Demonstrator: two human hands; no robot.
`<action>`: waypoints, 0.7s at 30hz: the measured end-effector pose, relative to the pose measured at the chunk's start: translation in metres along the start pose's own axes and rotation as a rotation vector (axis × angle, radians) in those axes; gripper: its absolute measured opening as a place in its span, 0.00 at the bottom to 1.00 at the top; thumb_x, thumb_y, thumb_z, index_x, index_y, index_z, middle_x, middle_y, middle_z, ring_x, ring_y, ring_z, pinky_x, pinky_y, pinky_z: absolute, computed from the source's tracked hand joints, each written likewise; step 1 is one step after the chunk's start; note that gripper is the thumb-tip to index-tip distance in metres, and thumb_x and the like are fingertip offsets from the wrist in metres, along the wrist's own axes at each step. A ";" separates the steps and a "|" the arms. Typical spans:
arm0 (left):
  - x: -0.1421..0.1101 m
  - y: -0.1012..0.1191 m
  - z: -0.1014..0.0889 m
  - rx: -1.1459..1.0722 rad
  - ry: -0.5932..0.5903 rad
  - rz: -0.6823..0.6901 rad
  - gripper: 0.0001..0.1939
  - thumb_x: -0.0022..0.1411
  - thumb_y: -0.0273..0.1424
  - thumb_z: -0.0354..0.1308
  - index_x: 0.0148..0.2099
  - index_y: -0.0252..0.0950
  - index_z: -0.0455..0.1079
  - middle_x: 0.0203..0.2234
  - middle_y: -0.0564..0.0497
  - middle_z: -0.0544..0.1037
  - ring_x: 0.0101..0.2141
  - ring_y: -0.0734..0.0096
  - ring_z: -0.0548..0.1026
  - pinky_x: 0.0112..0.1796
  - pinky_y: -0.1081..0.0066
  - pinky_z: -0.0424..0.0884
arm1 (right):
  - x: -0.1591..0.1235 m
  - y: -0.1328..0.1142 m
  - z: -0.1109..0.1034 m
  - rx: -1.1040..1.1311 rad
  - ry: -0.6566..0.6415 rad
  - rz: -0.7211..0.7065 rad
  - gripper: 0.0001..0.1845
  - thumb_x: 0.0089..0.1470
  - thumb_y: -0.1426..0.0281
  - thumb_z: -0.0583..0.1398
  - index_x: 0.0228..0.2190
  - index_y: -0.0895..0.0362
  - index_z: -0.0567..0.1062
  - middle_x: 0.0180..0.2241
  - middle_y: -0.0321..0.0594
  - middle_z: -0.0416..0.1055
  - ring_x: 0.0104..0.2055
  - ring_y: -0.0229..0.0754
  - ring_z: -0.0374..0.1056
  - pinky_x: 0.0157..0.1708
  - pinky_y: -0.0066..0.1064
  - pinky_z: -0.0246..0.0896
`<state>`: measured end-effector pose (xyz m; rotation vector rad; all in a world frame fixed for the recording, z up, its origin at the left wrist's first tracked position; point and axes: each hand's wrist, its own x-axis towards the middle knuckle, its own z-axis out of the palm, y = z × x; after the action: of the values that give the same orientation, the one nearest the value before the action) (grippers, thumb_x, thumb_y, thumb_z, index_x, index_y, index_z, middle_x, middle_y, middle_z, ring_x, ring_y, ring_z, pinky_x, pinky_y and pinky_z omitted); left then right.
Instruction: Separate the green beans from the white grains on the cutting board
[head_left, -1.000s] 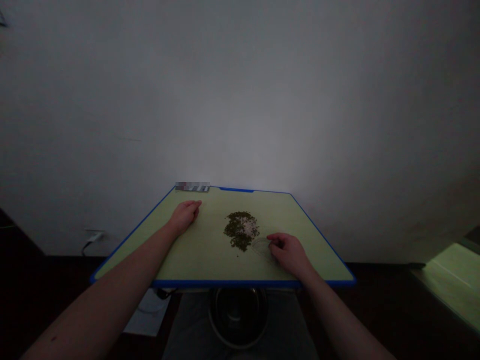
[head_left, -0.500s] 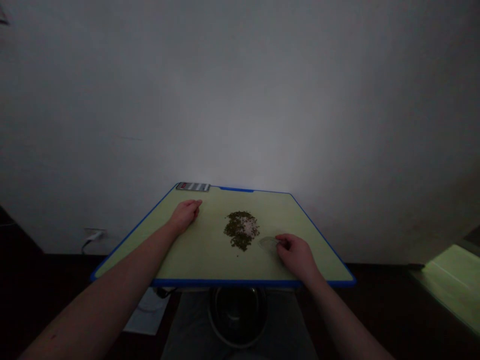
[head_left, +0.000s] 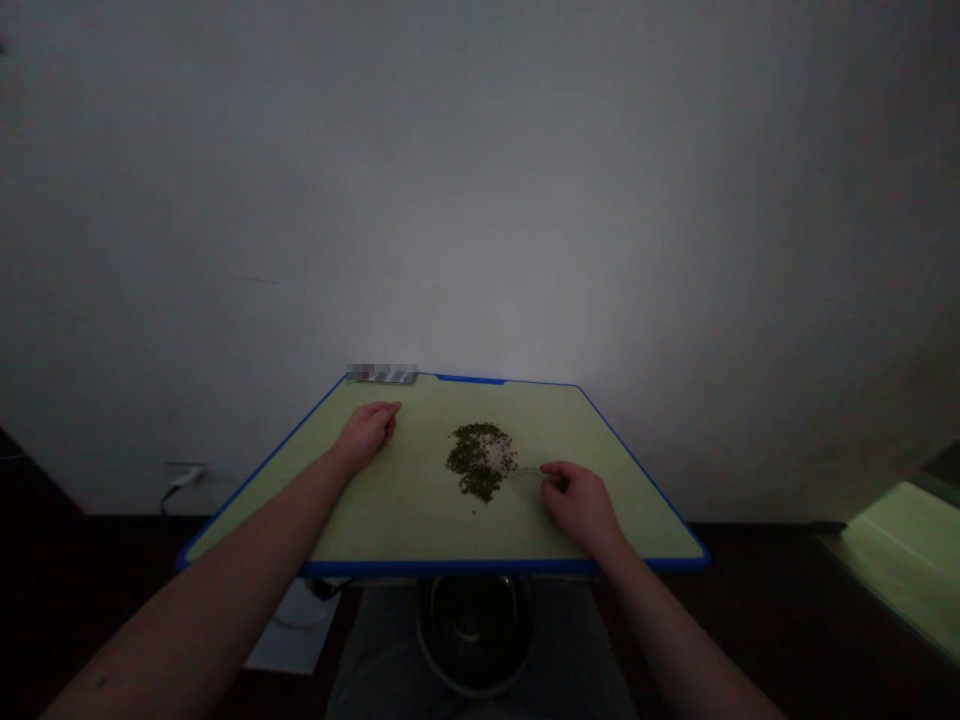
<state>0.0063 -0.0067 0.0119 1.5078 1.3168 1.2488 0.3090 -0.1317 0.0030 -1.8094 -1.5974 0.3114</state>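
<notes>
A heap of small dark green grains (head_left: 466, 457) lies mid-board, with a patch of pale grains (head_left: 495, 455) on its right part. To the right of the heap, my right hand (head_left: 577, 502) pinches a clear, thin piece with a curved rim (head_left: 528, 474) between thumb and fingers. The piece's left end reaches the heap's right edge; its exact kind is hard to make out. My left hand (head_left: 366, 434) rests on the board left of the heap, fingers curled in, with nothing visible in it.
The pale yellow-green board (head_left: 420, 530) has a blue rim. A phone (head_left: 386, 375) lies at its far left corner, before a grey wall (head_left: 480, 200). Below the near edge, a metal bowl (head_left: 476, 640) sits at my lap. A plug (head_left: 187, 476) is in the wall at left.
My right hand has shifted slightly left with the clear piece, bringing it closer to the heap. My left hand stays about where it was.
</notes>
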 end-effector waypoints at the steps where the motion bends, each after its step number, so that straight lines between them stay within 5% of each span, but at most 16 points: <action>1: 0.000 0.000 0.000 0.002 -0.001 0.000 0.19 0.53 0.40 0.48 0.15 0.37 0.56 0.06 0.58 0.56 0.11 0.78 0.54 0.18 0.72 0.53 | 0.002 0.005 -0.002 0.003 0.011 0.010 0.17 0.43 0.71 0.54 0.36 0.59 0.76 0.27 0.39 0.74 0.27 0.38 0.68 0.29 0.28 0.59; 6: 0.000 -0.002 -0.001 -0.003 -0.005 -0.012 0.19 0.53 0.41 0.49 0.15 0.37 0.56 0.06 0.58 0.56 0.11 0.78 0.54 0.18 0.72 0.52 | 0.006 0.020 -0.006 0.069 0.026 0.024 0.17 0.44 0.70 0.53 0.37 0.60 0.75 0.25 0.39 0.74 0.26 0.39 0.68 0.29 0.29 0.60; 14: 0.005 -0.012 -0.002 0.019 -0.001 0.011 0.20 0.53 0.43 0.50 0.16 0.36 0.57 0.08 0.58 0.58 0.13 0.79 0.56 0.19 0.72 0.54 | 0.001 0.004 0.005 0.049 -0.008 0.004 0.17 0.42 0.72 0.54 0.36 0.59 0.76 0.27 0.38 0.74 0.28 0.38 0.68 0.30 0.28 0.60; 21: 0.003 -0.005 -0.001 0.003 -0.008 -0.010 0.19 0.53 0.42 0.49 0.16 0.37 0.56 0.07 0.59 0.57 0.12 0.78 0.55 0.18 0.72 0.53 | 0.012 0.026 -0.011 0.042 0.040 0.061 0.18 0.42 0.72 0.54 0.37 0.60 0.75 0.23 0.38 0.73 0.23 0.37 0.67 0.27 0.27 0.59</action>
<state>0.0039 -0.0030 0.0078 1.5056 1.3195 1.2337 0.3378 -0.1237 -0.0023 -1.8233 -1.5003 0.3324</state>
